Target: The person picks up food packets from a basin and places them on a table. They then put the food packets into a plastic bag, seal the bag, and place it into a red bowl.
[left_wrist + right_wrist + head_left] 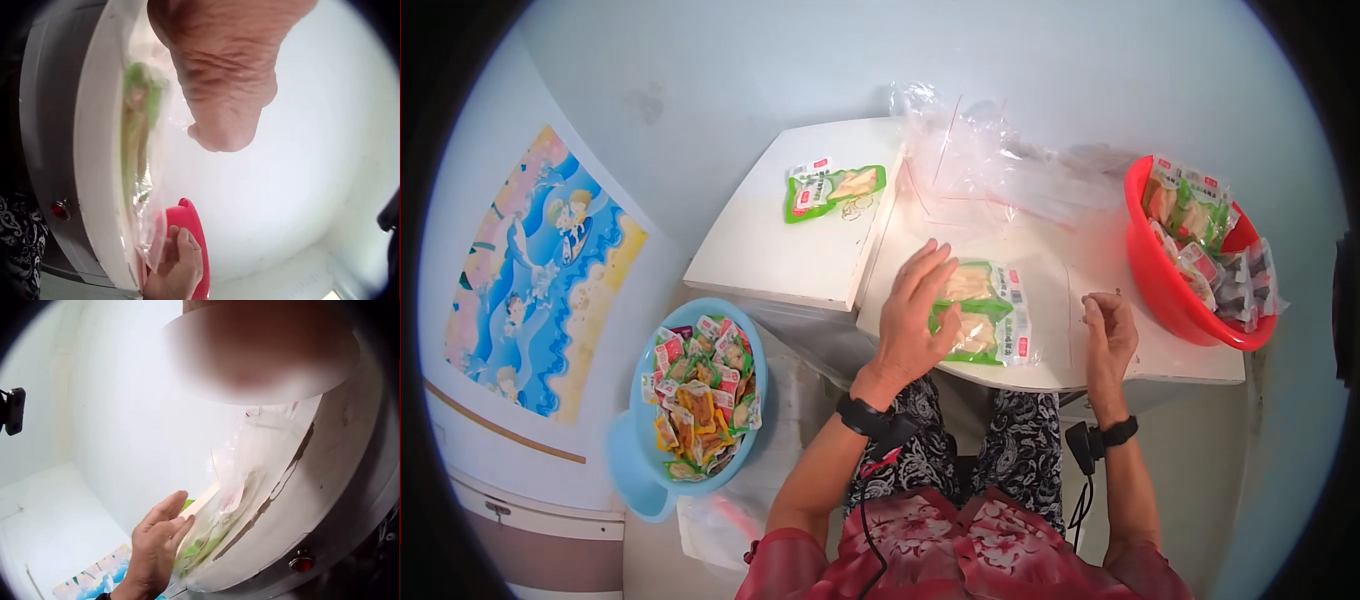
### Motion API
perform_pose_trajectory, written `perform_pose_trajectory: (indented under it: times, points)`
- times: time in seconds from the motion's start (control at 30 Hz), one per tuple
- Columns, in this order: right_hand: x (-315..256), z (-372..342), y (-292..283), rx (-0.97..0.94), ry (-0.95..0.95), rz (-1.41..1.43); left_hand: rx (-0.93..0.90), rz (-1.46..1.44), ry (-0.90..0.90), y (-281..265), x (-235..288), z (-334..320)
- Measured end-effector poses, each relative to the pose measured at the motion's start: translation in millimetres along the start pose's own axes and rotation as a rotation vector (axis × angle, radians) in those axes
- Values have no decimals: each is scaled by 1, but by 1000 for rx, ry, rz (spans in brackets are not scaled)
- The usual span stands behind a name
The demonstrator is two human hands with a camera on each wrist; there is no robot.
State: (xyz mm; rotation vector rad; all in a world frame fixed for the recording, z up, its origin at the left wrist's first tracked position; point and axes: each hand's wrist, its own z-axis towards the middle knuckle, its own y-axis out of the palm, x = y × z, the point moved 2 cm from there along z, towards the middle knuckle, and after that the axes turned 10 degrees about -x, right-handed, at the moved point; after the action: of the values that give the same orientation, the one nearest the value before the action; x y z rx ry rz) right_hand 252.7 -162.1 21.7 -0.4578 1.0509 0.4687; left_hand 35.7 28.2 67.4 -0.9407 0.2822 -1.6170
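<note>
In the head view my left hand [915, 315], fingers extended, is at the left side of green-edged food packets [975, 338] with pale pieces showing through their windows. Clear plastic film [1020, 325] shows along the packets' right side. My right hand [1110, 345] is over the right part of the table, apart from the packets, its fingers loosely bent and nothing visible in them. The left wrist view shows the packets [140, 131] lying flat near the table edge, with the right hand [178, 269] beyond. The left hand [153, 550] appears beside them in the right wrist view.
A red basin [1140, 255] of packets stands at the right table edge. Clear plastic bags [980, 165] lie at the back. Another green packet [810, 205] rests on the left tabletop [750, 250]. Low at left, a blue basin [640, 400] holds many colourful packets.
</note>
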Motion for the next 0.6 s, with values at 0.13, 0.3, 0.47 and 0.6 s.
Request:
perform_pose_trajectory:
  times: [0.13, 0.3, 0.47, 0.6]
  points:
    - [3, 3, -4, 10, 41, 123, 208, 228, 5, -40, -10, 33]
    - [10, 3, -8, -23, 84, 196, -62, 551, -355, -95, -117, 68]
    - [16, 3, -5, -56, 101, 210, -301, 408, -354, -105, -161, 91]
    - [13, 4, -5, -71, 106, 176, -480, 466, -496, -103, -159, 107]
